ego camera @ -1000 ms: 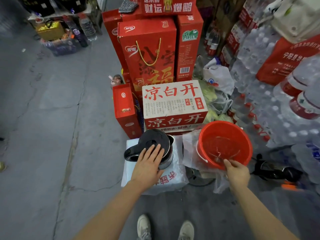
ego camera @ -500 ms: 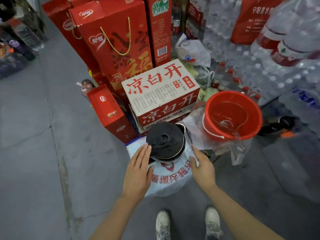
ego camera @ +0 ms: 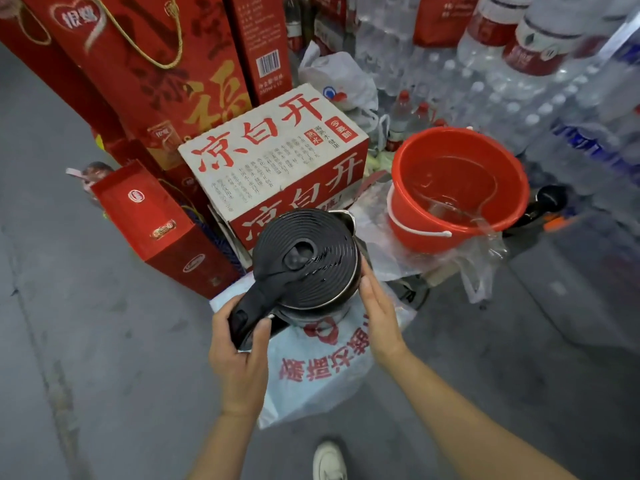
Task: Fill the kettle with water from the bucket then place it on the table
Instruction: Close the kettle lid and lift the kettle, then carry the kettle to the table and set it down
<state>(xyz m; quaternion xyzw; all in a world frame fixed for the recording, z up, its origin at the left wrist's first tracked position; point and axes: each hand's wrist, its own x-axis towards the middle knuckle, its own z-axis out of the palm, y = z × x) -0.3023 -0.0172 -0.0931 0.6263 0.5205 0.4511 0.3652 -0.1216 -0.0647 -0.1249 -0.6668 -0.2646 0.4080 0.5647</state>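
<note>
The kettle [ego camera: 306, 261], steel with a black ribbed lid that is closed, stands on a white sack with red print [ego camera: 322, 365]. My left hand [ego camera: 239, 351] is wrapped around its black handle at the lower left. My right hand [ego camera: 375, 313] lies flat against the kettle's right side, fingers straight. To the right a red bucket [ego camera: 408, 209] with a white bail holds water, and a clear plastic scoop [ego camera: 450, 206] sits inside it.
A white and red carton [ego camera: 273, 147] sits right behind the kettle. Red gift boxes [ego camera: 152, 220] stand at the left and back. Packs of bottled water [ego camera: 540, 84] fill the right side. Crumpled clear plastic [ego camera: 388, 244] lies under the bucket. My shoe [ego camera: 329, 460] shows on grey concrete floor.
My left hand has closed around the kettle's handle, and my right hand has moved up against the kettle's side. The view has drawn closer to the kettle.
</note>
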